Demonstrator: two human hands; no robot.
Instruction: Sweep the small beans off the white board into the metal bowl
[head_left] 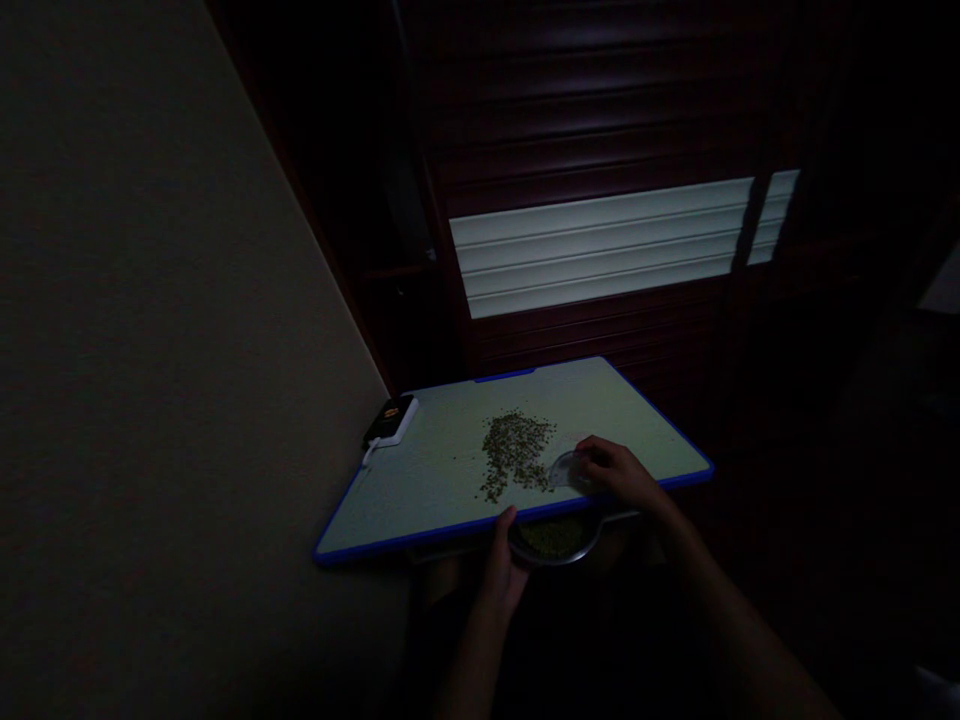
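Observation:
A loose patch of small dark grains, perhaps beans or seeds (517, 450), is spread on a pale, blue-edged tabletop (442, 480). Just right of the patch, my right hand (619, 473) pinches a clear, rounded piece (564, 470), possibly a plastic lid or scraper, against the surface. Below the table's near edge is a metal bowl (576, 557) holding greenish grains (553, 537). My left hand (504, 572) grips the bowl's left side, its thumb up by the blue edge. Its other fingers are mostly hidden under the bowl.
At the table's left end lies a white-and-black device (391, 420) with a lit display and a white cable (370, 452). A plain wall (187, 350) rises close on the left. Behind the table stand dark louvred doors (600, 110) with a brightly lit strip. The room is dim.

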